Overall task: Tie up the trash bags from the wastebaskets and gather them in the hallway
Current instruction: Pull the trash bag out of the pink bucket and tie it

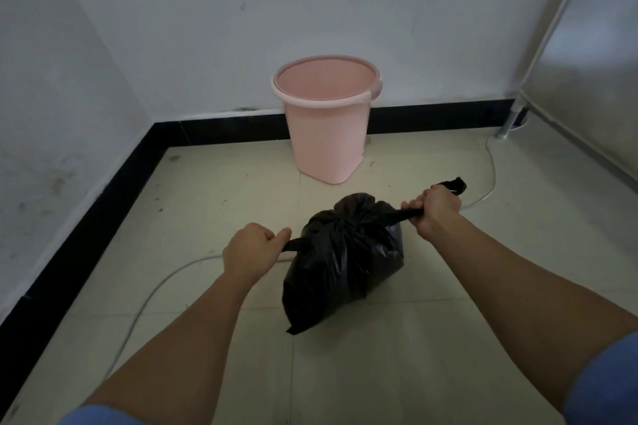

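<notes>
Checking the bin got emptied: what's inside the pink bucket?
The pink bucket shows only bare pink inner wall, no liner. Its bottom is hidden by the near rim.

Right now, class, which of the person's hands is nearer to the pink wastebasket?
Right. The right hand is just below and right of the pink wastebasket, gripping one tail of the black trash bag. The left hand is lower and further left, gripping the other tail.

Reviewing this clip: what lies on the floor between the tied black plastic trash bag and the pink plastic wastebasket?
Head view: only bare pale floor tile separates the black plastic trash bag from the pink plastic wastebasket.
</notes>
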